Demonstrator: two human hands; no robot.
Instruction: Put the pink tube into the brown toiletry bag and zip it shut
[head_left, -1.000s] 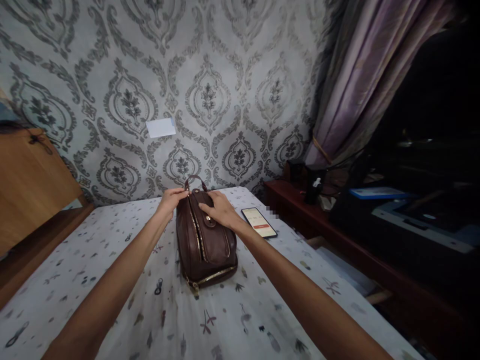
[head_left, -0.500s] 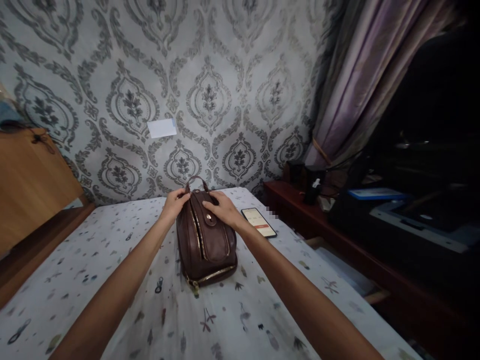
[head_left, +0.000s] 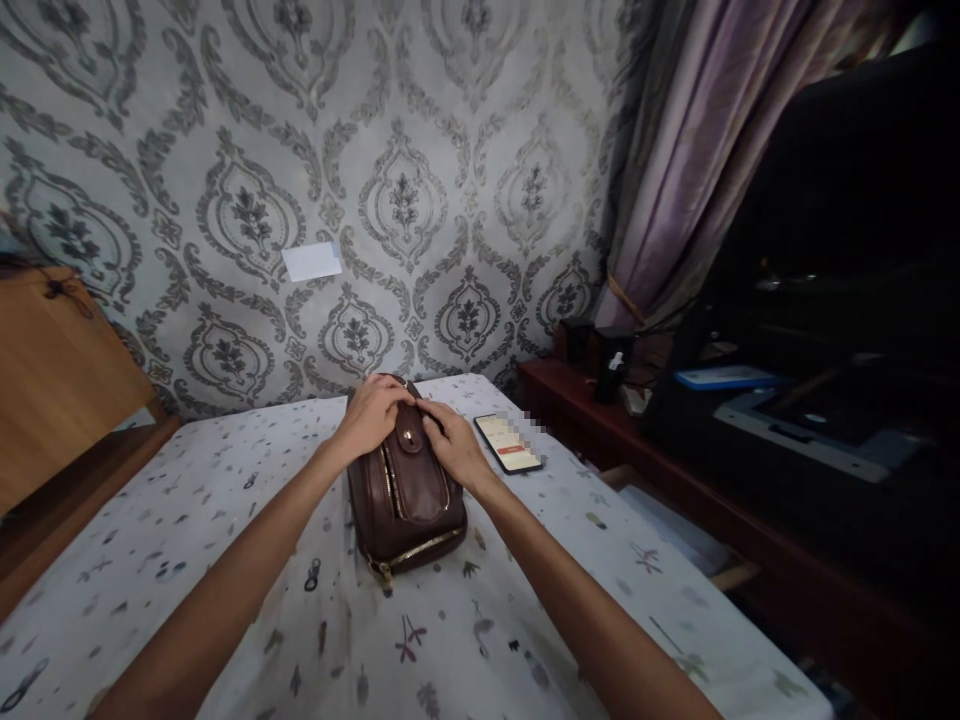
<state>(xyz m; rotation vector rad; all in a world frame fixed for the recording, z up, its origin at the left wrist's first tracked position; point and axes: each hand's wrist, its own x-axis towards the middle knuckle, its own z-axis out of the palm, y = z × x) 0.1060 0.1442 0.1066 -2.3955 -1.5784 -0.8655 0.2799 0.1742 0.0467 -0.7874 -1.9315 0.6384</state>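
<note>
A dark brown leather bag (head_left: 409,500) with gold zippers lies on a white bedsheet (head_left: 225,560) printed with small motifs. My left hand (head_left: 371,415) curls over the bag's far top end, covering its handle. On the bag's upper right side rests my right hand (head_left: 454,445), its fingertips meeting the left hand by the small snap flap. Both hands grip the bag's top. Just right of my right hand, a phone (head_left: 508,443) with a lit screen lies flat on the sheet.
Patterned grey wallpaper with a white paper note (head_left: 311,261) stands behind the bed. A wooden headboard (head_left: 52,380) is at the left. Right of the bed runs a dark wooden ledge (head_left: 675,470) with small items, a purple curtain (head_left: 675,170) and dark furniture.
My left hand has moved from the bag's left end onto its top, covering the handle. My right hand has slid toward the flap. The view has shifted slightly right.
</note>
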